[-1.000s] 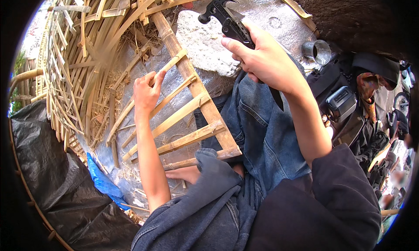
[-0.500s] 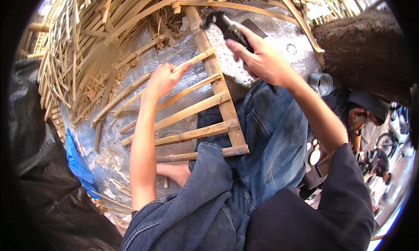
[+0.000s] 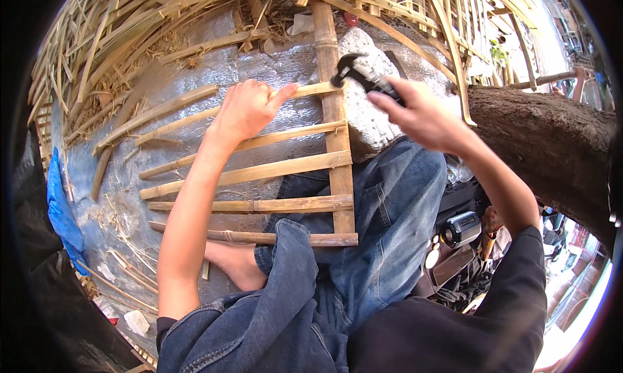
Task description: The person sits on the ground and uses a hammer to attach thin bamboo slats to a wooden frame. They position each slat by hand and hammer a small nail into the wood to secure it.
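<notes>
My left hand (image 3: 245,110) is closed around a bamboo slat (image 3: 316,89), its thumb lying along the top. That slat's right end crosses a flat bamboo strip (image 3: 340,178). Several other slats (image 3: 285,168) lie across the same strip, one below another like ladder rungs. In my right hand (image 3: 422,110) is a black-headed hammer (image 3: 371,80), gripped by its handle. The slightly blurred hammer head is at the end of the held slat; I cannot tell whether it touches. Whether a nail is there is too small to see.
A pale stone block (image 3: 373,123) lies right of the strip, on silvery sheeting (image 3: 259,68). Woven bamboo work (image 3: 162,13) curves along the far side. A thick log (image 3: 538,123) lies at right, a blue plastic sheet (image 3: 63,211) at left. My bare foot (image 3: 233,264) is below the slats.
The hammer has come down from above the far part of the strip to the held slat's end. My left hand stays on that slat. The whole view has shifted and turned slightly.
</notes>
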Available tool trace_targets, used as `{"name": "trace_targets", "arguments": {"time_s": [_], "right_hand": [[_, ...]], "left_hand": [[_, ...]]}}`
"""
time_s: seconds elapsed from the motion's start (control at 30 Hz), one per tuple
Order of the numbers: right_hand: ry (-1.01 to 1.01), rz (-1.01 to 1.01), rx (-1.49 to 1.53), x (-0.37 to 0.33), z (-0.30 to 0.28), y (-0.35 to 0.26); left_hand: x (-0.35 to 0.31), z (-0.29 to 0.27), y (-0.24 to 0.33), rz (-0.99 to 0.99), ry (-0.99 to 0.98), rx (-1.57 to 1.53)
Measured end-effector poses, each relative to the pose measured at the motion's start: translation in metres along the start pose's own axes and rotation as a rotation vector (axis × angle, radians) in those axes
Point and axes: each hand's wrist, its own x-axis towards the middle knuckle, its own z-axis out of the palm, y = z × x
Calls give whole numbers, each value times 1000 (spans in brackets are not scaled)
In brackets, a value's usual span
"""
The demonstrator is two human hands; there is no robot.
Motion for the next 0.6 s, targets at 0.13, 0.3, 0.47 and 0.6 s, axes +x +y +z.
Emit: {"name": "trace_targets", "arguments": {"time_s": [0.13,0.3,0.47,0.6], "right_hand": [[273,-17,354,-7,-25,-21],[170,-153,-239,2,0,-12],[593,-441,140,-10,0,-30],[177,-175,-360,-3,17,-7]], "left_hand": [[-3,8,-4,135,101,59],[-2,10,-12,49,32,21],[-2,6,-3,134,89,11],[-3,-7,3,22,9,-6]]}}
